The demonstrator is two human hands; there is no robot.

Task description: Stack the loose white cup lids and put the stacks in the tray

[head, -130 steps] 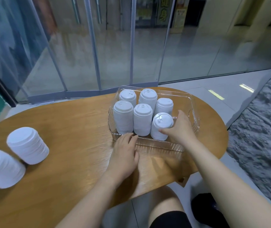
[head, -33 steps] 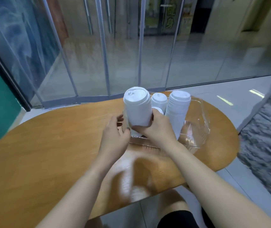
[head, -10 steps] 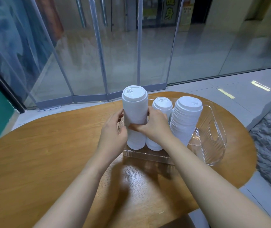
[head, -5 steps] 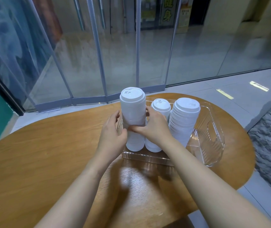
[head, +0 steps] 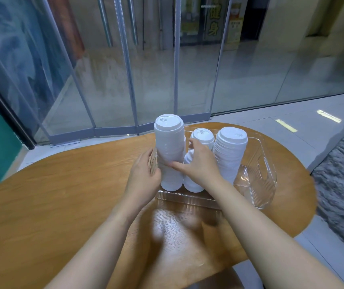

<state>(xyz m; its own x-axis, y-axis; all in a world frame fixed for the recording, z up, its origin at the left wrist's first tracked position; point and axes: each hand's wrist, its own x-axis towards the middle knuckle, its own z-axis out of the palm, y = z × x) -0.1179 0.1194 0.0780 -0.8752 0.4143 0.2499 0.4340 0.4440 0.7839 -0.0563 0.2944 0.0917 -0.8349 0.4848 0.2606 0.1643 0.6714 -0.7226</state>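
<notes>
Lids stand in white stacks inside a clear tray [head: 259,176] on the far right part of a round wood surface [head: 62,195]. The tall stack [head: 170,151] is at the tray's near left corner, upright w/ its bottom in the tray. The left hand [head: 143,176] is on its left side, fingers curved around it. The fingertips go behind the stack, so they are hidden. The right hand [head: 199,163] touches the same stack from the right: thumb straight across the front, other fingers reaching to the back. So both hands hold the tall stack between them.

Just right of it is a short stack [head: 192,182], mostly hidden by the right hand; only its bottom and a bit of its top show. Behind the hand is a back stack [head: 202,135]; only its top lid can be seen. A wide stack [head: 230,151] stands to the right, touching or almost touching the hand; hard to tell which.

The tray's right end holds no stacks, and its clear walls are hard to make out vs. the wood. Both arms are cut off at the bottom edge. Glass doors [head: 146,69] stand behind the surface. A gray blanket [head: 342,184] is at the right edge, partly cut off.
</notes>
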